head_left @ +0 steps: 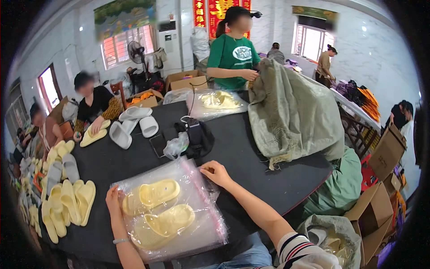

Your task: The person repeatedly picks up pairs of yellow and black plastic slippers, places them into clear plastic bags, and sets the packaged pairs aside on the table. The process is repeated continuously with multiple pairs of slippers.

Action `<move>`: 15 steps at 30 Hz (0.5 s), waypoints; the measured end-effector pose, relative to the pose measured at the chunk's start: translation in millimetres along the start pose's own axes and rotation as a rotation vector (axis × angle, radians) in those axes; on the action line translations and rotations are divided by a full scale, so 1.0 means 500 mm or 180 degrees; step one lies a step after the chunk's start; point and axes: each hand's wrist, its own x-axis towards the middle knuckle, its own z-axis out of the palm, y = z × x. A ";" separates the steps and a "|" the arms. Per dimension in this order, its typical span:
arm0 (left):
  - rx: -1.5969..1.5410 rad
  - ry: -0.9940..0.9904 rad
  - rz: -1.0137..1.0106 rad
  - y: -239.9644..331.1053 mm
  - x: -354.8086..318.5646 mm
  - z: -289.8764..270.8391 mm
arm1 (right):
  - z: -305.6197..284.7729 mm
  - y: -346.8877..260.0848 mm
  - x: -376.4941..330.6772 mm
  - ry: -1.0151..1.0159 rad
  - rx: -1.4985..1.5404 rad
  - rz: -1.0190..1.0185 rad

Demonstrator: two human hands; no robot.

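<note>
A clear plastic bag with a pink strip along its right side lies on the table's near edge, over other clear film. Inside or under the film lie two pale yellow slippers, one above the other; which layer covers them I cannot tell. My left hand pinches the bag's left edge, with some fingertips hidden by film. At the upper right corner, my right hand has its fingers curled in a pinch on the bag's edge by the pink strip.
On the dark table are grey slippers, yellow slippers, a black pouch and bagged slippers. A person in green handles a large woven sack. Another person's hand touches a slipper. An open sack stands right.
</note>
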 end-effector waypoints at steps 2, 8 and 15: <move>0.0024 0.0035 0.0034 -0.010 0.001 -0.006 | -0.003 -0.006 -0.001 0.0015 0.0184 0.0243; 0.0297 0.0293 0.0556 -0.041 0.020 -0.004 | -0.003 -0.003 -0.009 -0.0097 0.0279 0.0437; 0.0344 0.0167 0.0325 -0.024 0.012 0.013 | -0.053 -0.028 -0.012 0.0088 -0.0188 -0.0925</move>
